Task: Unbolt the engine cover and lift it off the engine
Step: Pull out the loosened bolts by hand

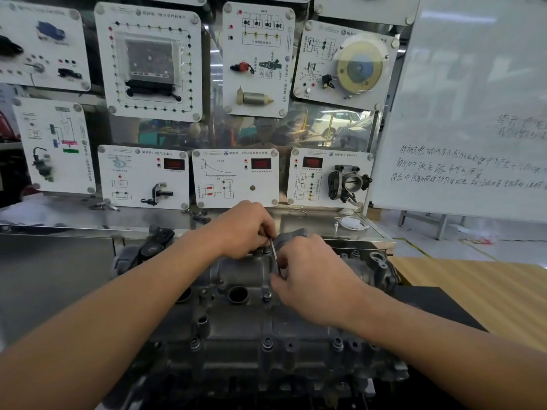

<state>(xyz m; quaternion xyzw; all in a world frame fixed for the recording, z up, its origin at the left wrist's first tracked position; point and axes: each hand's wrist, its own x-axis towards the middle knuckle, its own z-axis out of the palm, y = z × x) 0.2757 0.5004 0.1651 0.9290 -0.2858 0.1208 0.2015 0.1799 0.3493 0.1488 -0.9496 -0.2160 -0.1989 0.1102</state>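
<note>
Down at the near edge, a row of dark bolt heads seated along the rim of the engine cover. Dull grey cast metal, grimy and lumpy, sitting on top of the engine, dead centre below the camera. Partway up its top face, a round open bore, with one more bolt just beside it.

Just past that, the right hand, fingers curled, pinching the lower end of a slim metal tool (thin, flat-looking, tilted a little off upright). A touch farther, the left hand, knuckles up, fingertips bunched down on the tool's upper end by the cover's far edge. Exact grip hidden under the fingers.

Off to the right, a wooden tabletop. Behind the engine, a steel bench, and above it white training panels with diagrams and red displays. At far right, a whiteboard with handwriting.
</note>
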